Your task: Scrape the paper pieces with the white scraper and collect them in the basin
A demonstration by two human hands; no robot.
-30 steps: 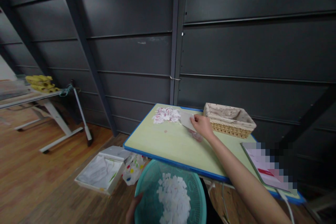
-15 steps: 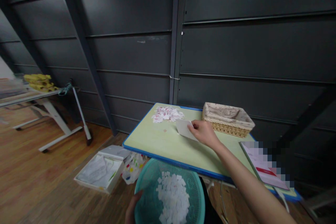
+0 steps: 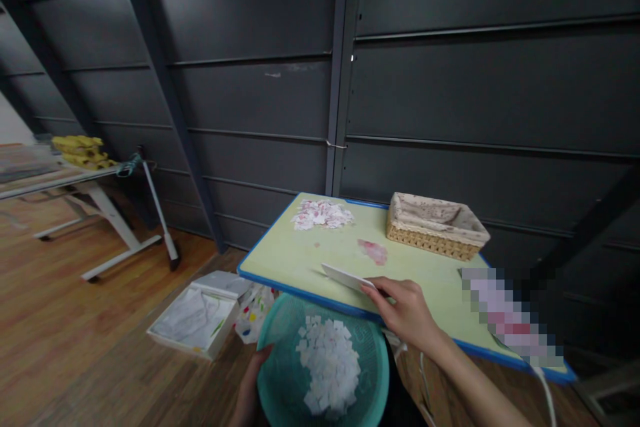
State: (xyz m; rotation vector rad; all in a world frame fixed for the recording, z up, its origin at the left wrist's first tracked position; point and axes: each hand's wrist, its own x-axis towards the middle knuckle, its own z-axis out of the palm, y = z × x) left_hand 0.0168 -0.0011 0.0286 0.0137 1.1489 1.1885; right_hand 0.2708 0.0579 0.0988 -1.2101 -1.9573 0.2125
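My right hand (image 3: 405,310) is closed on a thin white card (image 3: 345,276), pinched between thumb and fingers. The card is seen nearly edge-on, tilted, over the front part of a pale yellow-green tabletop (image 3: 285,260) with a blue edge. My left hand (image 3: 250,380) grips the left rim of a teal plastic basket (image 3: 383,373), partly hidden by it. Many small white square pieces (image 3: 330,367) lie in the basket, which sits just below the table's front edge. A pile of white and pinkish scraps (image 3: 323,214) lies at the table's back left. A pinkish patch (image 3: 373,251) shows mid-table.
A cloth-lined wicker basket (image 3: 435,230) stands at the back right. A blurred-out flat object (image 3: 510,320) lies at the right end. On the floor at left are an open white box (image 3: 195,320) and a spotted plastic bag (image 3: 254,313). A dark panelled wall (image 3: 250,107) rises behind.
My right hand has brought the card toward the table's front edge and tipped it nearly edge-on, uncovering the pinkish patch. My left hand stays at the basket's rim.
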